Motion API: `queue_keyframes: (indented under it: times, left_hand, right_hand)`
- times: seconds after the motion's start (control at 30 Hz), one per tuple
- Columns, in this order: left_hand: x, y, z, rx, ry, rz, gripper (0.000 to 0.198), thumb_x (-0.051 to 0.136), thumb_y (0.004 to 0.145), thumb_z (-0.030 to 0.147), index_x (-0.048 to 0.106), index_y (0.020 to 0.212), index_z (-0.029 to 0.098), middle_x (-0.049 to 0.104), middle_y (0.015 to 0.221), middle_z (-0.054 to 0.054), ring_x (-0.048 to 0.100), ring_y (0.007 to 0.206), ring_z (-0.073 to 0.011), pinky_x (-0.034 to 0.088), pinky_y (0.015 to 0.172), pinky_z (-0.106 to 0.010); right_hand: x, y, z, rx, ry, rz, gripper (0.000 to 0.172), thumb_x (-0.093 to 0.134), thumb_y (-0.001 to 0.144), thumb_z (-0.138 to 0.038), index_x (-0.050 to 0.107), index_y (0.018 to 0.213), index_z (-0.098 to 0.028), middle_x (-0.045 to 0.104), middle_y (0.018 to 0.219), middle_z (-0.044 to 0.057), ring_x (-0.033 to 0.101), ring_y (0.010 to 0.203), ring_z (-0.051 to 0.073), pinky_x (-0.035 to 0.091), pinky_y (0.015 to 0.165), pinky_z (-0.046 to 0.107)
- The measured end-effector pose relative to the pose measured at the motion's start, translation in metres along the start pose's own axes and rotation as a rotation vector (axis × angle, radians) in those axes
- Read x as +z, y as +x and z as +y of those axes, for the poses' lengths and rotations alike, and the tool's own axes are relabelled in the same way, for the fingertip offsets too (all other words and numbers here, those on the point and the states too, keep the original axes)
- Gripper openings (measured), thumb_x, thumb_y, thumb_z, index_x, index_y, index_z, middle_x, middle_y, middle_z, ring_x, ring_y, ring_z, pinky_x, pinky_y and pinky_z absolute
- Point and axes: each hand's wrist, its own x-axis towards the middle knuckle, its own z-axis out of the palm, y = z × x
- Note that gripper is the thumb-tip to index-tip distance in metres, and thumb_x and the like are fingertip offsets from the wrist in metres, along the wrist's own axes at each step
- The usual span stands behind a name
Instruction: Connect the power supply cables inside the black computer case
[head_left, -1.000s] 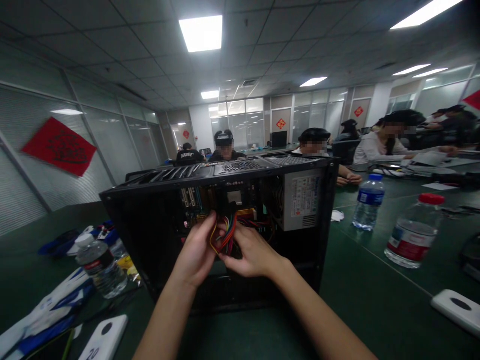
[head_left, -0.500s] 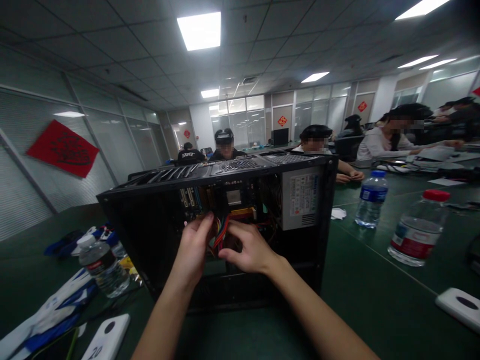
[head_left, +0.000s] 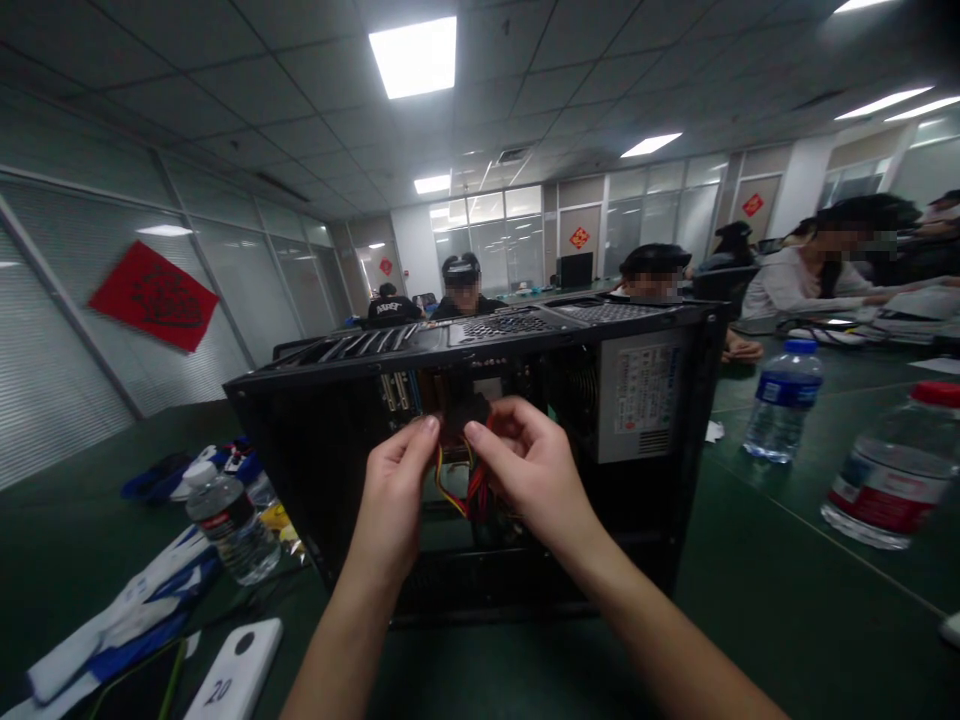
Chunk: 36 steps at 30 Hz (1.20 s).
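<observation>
A black computer case (head_left: 480,580) lies open-sided on the table in front of me. Inside it, my left hand (head_left: 401,470) is closed in a pinch on a thin yellow, red and black power cable (head_left: 448,492). A dark connector (head_left: 469,412) sits between my hands, its lower edge pinched by the thumb and fingers of my right hand (head_left: 529,465). Several coloured wires (head_left: 480,492) hang below the right fingers. Behind my hands are the motherboard's pale slots (head_left: 397,392), and to the right the power supply (head_left: 641,400) with its label.
On the left stand a white-capped bottle (head_left: 232,525), gloves (head_left: 142,610), a phone (head_left: 142,685) and a white device (head_left: 234,670) marked 20. Right of the case are a blue-capped bottle (head_left: 784,400) and a red-capped bottle (head_left: 892,465). Other people sit across the table.
The dark connector has come into view between my fingertips, and the wire bundle now hangs under my right hand. My view has turned slightly left.
</observation>
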Motion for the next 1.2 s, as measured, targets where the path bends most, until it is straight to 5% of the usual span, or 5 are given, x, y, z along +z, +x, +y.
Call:
queue_keyframes:
  times: [0.27,0.6,0.73,0.93,1.2]
  left_hand:
    - [0.021,-0.011,0.014,-0.307,-0.432,-0.076,0.025,0.064,0.086,0.033,0.072,0.103,0.018,0.071,0.078,-0.003,0.06,0.057,-0.013,0.048,0.055,-0.026]
    - [0.029,-0.017,0.01,-0.266,-0.383,0.039,0.029,0.07,0.08,0.036,0.072,0.103,0.018,0.07,0.079,-0.001,0.058,0.057,-0.0096,0.044,0.049,-0.021]
    - [0.034,-0.02,0.003,-0.207,-0.331,0.051,0.031,0.069,0.082,0.039,0.072,0.104,0.018,0.074,0.092,-0.004,0.067,0.078,-0.0152,0.052,0.064,-0.023]
    - [0.045,-0.029,-0.003,-0.05,-0.278,0.094,0.031,0.062,0.087,0.034,0.071,0.114,0.022,0.068,0.124,-0.005,0.059,0.122,-0.0211,0.05,0.097,-0.028]
    - [0.045,-0.03,0.0,-0.096,-0.228,-0.011,0.048,0.064,0.086,0.038,0.06,0.132,0.026,0.064,0.131,-0.007,0.059,0.123,-0.0254,0.048,0.103,-0.036]
  right_hand:
    - [-0.003,-0.006,-0.02,0.058,0.04,-0.159,0.041,0.064,0.086,-0.03,0.052,0.125,-0.024,0.062,0.074,-0.004,0.058,0.047,0.009,0.051,0.043,0.02]
    - [-0.007,-0.008,-0.021,-0.097,-0.075,-0.214,0.03,0.057,0.09,-0.019,0.057,0.119,-0.026,0.065,0.08,-0.001,0.059,0.05,0.009,0.052,0.045,0.02]
    - [-0.012,-0.004,-0.022,-0.117,-0.089,-0.204,0.027,0.059,0.088,-0.019,0.059,0.115,-0.025,0.068,0.092,0.001,0.059,0.051,0.008,0.052,0.045,0.019]
    - [-0.019,-0.002,-0.026,-0.098,-0.052,-0.159,0.029,0.061,0.087,-0.021,0.06,0.115,-0.025,0.061,0.07,-0.004,0.058,0.046,0.01,0.05,0.041,0.019]
    - [-0.022,-0.003,-0.028,-0.144,-0.112,-0.147,0.031,0.061,0.088,-0.021,0.059,0.119,-0.023,0.063,0.075,-0.002,0.057,0.05,0.01,0.048,0.043,0.02]
